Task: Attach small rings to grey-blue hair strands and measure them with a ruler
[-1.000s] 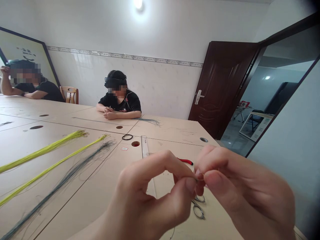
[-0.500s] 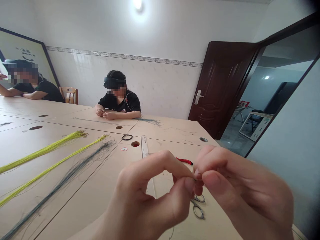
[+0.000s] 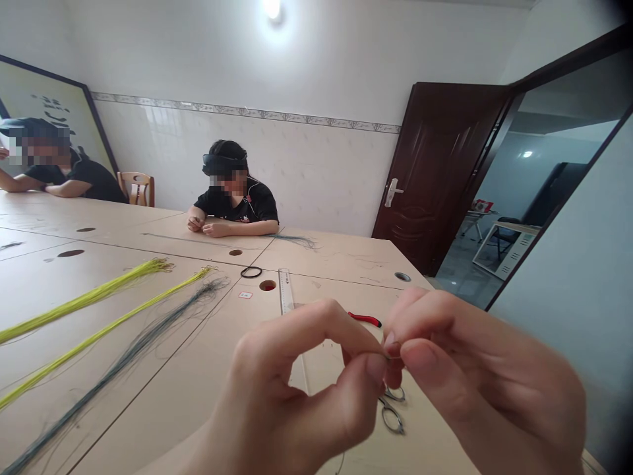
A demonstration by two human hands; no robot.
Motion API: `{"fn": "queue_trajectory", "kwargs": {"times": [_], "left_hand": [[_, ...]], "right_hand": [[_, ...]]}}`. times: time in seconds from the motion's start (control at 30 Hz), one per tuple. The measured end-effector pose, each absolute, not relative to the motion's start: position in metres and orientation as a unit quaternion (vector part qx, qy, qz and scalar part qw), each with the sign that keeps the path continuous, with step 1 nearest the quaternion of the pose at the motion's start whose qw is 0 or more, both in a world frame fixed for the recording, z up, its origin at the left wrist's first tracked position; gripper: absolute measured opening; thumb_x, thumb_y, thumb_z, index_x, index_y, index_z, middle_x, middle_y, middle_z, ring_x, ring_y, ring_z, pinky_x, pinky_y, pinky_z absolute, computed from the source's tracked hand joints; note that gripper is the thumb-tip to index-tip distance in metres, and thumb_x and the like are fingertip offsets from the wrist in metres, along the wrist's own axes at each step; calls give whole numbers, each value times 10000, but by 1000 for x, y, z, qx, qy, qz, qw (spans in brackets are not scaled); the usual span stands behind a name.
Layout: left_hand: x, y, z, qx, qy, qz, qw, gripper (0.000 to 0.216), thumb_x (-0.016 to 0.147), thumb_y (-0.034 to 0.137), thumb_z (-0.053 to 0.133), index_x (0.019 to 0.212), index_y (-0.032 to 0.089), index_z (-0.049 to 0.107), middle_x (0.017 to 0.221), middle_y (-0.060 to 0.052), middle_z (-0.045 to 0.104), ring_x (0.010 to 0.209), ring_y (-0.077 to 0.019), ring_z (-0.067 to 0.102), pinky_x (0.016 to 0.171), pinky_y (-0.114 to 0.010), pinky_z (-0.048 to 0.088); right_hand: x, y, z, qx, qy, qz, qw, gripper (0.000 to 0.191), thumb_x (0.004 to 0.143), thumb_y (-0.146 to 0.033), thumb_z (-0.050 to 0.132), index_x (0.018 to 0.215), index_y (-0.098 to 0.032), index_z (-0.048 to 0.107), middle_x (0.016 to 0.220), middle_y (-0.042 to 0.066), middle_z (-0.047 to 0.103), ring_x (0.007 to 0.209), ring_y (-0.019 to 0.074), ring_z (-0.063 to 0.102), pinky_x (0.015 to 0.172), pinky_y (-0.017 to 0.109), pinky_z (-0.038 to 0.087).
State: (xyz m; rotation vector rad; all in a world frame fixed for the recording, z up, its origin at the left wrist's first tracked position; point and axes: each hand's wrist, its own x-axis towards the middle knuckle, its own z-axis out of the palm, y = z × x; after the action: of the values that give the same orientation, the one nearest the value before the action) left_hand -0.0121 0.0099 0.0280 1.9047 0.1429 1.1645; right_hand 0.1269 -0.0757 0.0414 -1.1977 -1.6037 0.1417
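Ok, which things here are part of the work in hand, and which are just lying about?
In hand: left hand, right hand, thin strand pinched between their fingers.
Lying about: scissors, ruler, red-handled tool, black ring, yellow bundles, dark bundle.

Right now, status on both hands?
Left hand and right hand pinch a thin strand, fingertip to fingertip. Scissors and ruler lie on the table beneath, untouched.
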Motion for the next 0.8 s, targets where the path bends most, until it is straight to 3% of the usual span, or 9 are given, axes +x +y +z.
{"fn": "queue_trajectory", "kwargs": {"times": [0.37,0.57,0.67,0.73,0.8], "left_hand": [[-7,9,31,771,57,463,434,187,744,25,536,650,184,563,638,75,627,579,-49,553,569,-132,459],[2,0,24,802,50,423,419,188,651,-38,528,597,139,562,560,46,591,526,-39,531,506,-98,403],[15,-9,5,857,-30,379,348,161,667,-28,556,600,117,570,586,18,597,548,-55,528,557,-136,424],[29,-18,-17,887,-114,380,237,157,774,77,565,627,128,590,551,16,582,514,-79,491,553,-205,424],[46,-33,-44,878,-138,438,132,308,891,236,501,598,159,553,472,26,509,435,-93,400,460,-243,369]], "right_hand": [[130,-75,36,-477,-691,-13,543,130,867,-171,538,749,-223,553,648,-49,581,579,78,573,497,195,452],[169,-62,46,-520,-544,-160,638,185,868,-286,586,699,-210,582,647,-19,578,603,123,602,516,253,572],[208,-52,50,-561,-445,-198,669,225,843,-406,601,756,-199,616,663,-9,578,588,118,590,460,235,582],[238,-49,48,-620,-436,-178,627,259,834,-439,592,789,-187,631,686,1,601,604,127,607,488,247,593],[268,-51,44,-663,-427,-160,594,256,829,-423,596,794,-174,645,696,10,622,541,119,594,469,252,579]]}}
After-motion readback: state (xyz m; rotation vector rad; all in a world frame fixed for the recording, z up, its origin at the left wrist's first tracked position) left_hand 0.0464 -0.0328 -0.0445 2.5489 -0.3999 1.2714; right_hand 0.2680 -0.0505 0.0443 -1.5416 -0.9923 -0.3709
